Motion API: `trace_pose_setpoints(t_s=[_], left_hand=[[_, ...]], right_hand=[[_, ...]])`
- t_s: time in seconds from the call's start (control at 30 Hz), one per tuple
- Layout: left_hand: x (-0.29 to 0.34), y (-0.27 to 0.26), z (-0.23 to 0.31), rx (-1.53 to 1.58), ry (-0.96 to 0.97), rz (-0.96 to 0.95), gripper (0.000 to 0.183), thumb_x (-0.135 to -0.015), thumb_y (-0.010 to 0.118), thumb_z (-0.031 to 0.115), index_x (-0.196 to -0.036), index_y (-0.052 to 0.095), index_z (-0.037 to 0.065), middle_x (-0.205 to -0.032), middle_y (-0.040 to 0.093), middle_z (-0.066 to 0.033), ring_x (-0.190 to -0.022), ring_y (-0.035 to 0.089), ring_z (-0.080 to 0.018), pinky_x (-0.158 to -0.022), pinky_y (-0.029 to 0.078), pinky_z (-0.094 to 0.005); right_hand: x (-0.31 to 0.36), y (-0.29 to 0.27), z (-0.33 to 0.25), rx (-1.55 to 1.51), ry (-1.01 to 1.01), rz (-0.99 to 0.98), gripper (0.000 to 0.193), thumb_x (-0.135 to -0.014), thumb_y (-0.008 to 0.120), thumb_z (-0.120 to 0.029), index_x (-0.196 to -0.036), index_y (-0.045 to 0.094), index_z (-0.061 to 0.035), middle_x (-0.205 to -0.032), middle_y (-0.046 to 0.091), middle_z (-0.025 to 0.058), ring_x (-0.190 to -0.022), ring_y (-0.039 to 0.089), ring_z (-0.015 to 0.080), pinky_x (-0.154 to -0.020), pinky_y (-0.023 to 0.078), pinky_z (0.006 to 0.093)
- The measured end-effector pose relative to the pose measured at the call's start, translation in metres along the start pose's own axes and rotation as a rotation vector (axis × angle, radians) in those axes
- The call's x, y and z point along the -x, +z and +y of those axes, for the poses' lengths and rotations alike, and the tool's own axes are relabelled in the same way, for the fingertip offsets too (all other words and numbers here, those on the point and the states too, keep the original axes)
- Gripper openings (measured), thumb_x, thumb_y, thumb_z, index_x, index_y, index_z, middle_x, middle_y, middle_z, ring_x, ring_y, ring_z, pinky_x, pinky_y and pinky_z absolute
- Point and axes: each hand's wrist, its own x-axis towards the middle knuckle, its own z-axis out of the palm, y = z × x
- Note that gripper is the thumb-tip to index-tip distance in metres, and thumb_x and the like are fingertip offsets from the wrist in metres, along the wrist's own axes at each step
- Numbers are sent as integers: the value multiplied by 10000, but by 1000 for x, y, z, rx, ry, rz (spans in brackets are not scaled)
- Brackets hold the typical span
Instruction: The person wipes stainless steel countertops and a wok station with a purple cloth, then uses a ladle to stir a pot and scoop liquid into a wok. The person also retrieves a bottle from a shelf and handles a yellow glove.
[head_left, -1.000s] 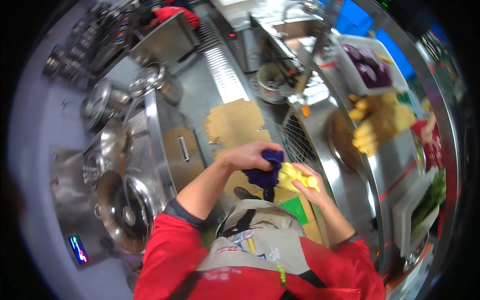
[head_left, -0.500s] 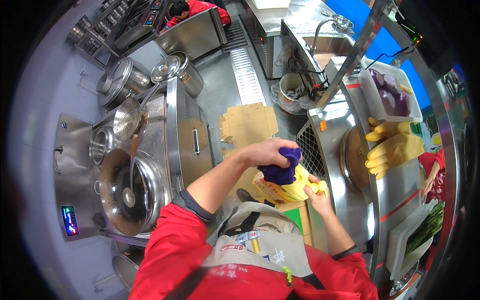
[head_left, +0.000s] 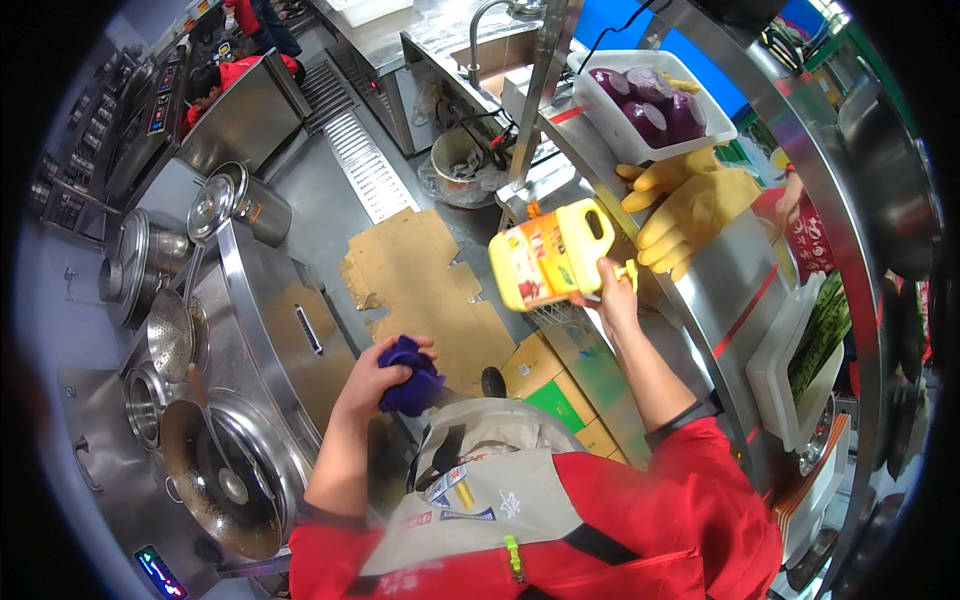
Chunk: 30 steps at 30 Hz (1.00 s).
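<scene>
My left hand (head_left: pixel 372 376) is closed round a bunched purple cloth (head_left: pixel 412 380), low over the floor and left of my apron. Out to the right, my right hand (head_left: pixel 616 302) grips a yellow plastic jug (head_left: pixel 535 262) near its neck and cap. The jug is tipped on its side, with its looped handle at the upper right and a printed label facing up. It hangs beside the steel shelf, just left of a pair of yellow rubber gloves (head_left: pixel 695 215). The fingers under the jug are partly hidden.
A wok (head_left: pixel 195 490) with a ladle sits on the stove at left. Flattened cardboard (head_left: pixel 430 270) covers the floor ahead; cardboard boxes (head_left: pixel 535 370) stand near my feet. A white tub (head_left: pixel 655 140) of purple onions and a tray (head_left: pixel 770 375) of greens line the right shelf. Other people work nearby.
My hands have moved apart. The cloth, which was against the jug, is now down to the left in my left hand; my right hand has raised the jug forward. The view has swung right.
</scene>
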Motion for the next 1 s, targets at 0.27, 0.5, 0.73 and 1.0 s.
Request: trace_pose_setpoints(t_s=[0.27, 0.5, 0.73, 1.0], left_hand=[[39, -31, -26, 91, 59, 76, 586, -769, 754, 151, -1274, 545, -59, -1186, 660, -213, -1068, 683, -331, -969, 570, -498], [73, -40, -36, 182, 98, 134, 480, -786, 623, -22, -1263, 575, -44, -1284, 649, -175, -1190, 642, -281, -1054, 509, -415], [104, -54, -52, 198, 139, 189, 502, -800, 608, -12, -1299, 557, -16, -1273, 635, -125, -1179, 631, -244, -1069, 485, -387], [138, -86, -74, 451, 260, 330, 521, -847, 651, 100, -1343, 516, 14, -1268, 624, -115, -1183, 617, -232, -1047, 487, -368]], right_hand=[[-107, -12, 18, -432, -81, 439, 359, -1059, 415, -107, -1399, 428, 5, -1305, 558, 233, -1108, 615, 438, -876, 598, 611], [-183, -14, -3, -161, -103, 115, 359, -1034, 421, -141, -1345, 557, -21, -1319, 614, 136, -1147, 621, 267, -971, 558, 432], [-247, 9, -35, 93, -144, 151, 359, -997, 506, -154, -1317, 593, -16, -1271, 627, 149, -1074, 629, 271, -915, 553, 414], [-228, 32, -33, 548, -460, 558, 367, -954, 602, -169, -1285, 634, -11, -1215, 641, 164, -991, 637, 277, -852, 548, 393]])
